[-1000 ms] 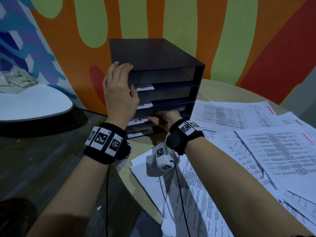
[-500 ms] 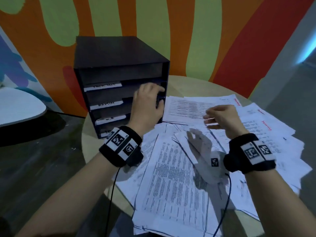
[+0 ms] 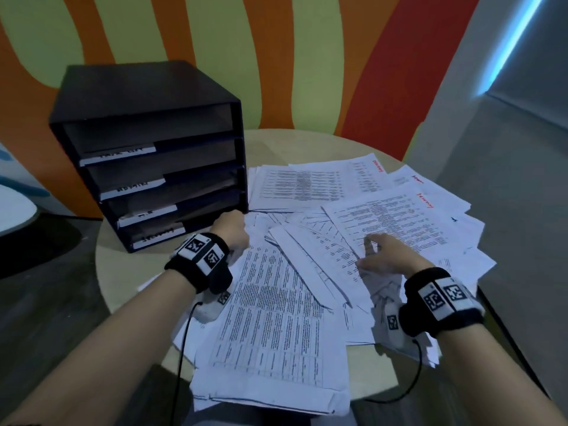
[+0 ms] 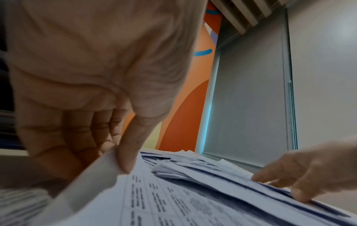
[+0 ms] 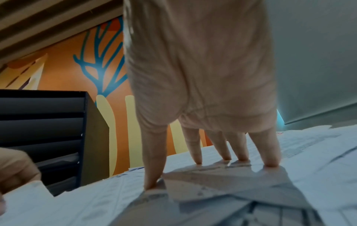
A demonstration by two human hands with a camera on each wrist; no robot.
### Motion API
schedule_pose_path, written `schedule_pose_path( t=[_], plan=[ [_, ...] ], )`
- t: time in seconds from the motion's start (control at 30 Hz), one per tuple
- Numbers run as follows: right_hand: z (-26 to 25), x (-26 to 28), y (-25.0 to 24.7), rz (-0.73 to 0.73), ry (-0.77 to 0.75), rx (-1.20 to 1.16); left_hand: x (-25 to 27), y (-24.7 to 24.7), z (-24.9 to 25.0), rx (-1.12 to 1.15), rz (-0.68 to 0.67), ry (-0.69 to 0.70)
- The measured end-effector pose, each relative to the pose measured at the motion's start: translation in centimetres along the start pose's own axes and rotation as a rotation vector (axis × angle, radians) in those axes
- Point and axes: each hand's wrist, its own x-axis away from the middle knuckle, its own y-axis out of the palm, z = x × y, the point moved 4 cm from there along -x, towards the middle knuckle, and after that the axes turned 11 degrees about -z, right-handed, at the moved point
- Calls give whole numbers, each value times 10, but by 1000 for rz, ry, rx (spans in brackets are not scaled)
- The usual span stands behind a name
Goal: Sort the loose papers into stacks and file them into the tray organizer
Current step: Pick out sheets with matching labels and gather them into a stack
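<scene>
A black tray organizer (image 3: 147, 155) (image 5: 48, 130) with several labelled shelves stands at the left of the round table (image 3: 129, 272). Loose printed papers (image 3: 384, 210) (image 5: 289, 152) lie fanned across the table to its right, some marked in red. My left hand (image 3: 233, 232) (image 4: 117, 156), just by the organizer's lower right corner, pinches the far edge of a large printed sheet (image 3: 276, 318) (image 4: 173, 203) between thumb and fingers. My right hand (image 3: 378, 256) (image 5: 212, 162) has straight, spread fingers, whose tips press down on overlapping sheets in the middle of the pile.
A painted orange, green and red wall stands close behind the table. A white rounded surface (image 3: 12, 210) sits at the far left over dark flooring. Black cables (image 3: 181, 348) hang from both wristbands. Papers overhang the table's near edge.
My left hand has left the organizer's front and come down to pinch the large sheet. My right hand has dropped from the air onto the pile. The head view has tilted down.
</scene>
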Motion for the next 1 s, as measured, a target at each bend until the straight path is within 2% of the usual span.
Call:
schedule_pose_path(
  t=[0.13, 0.33, 0.47, 0.6, 0.67, 0.77, 0.87, 0.93, 1.0],
  plan=[
    [-1, 1, 0, 1, -22, -2, -3, -9, -1, 120, 134, 88],
    [-1, 3, 0, 0, -37, 10, 7, -43, -21, 392, 468, 109],
    [-2, 3, 1, 12, -13, 1, 15, -60, -34, 411, 566, 134],
    [-7, 3, 2, 26, -17, -9, 22, -61, -45, 458, 589, 151],
    [-8, 4, 3, 30, -15, -8, 30, -64, -45, 453, 644, 166],
    [-9, 6, 3, 30, -17, -32, 58, -82, -37, 442, 836, 241],
    [-9, 5, 3, 44, -9, -56, 91, -110, -23, 520, 1039, 396],
    [-14, 8, 3, 64, -61, -219, 101, -124, -17, 606, 1090, 458],
    [-26, 16, 2, 79, -208, -518, 98, -131, -11, 752, 1049, 494]
  ],
)
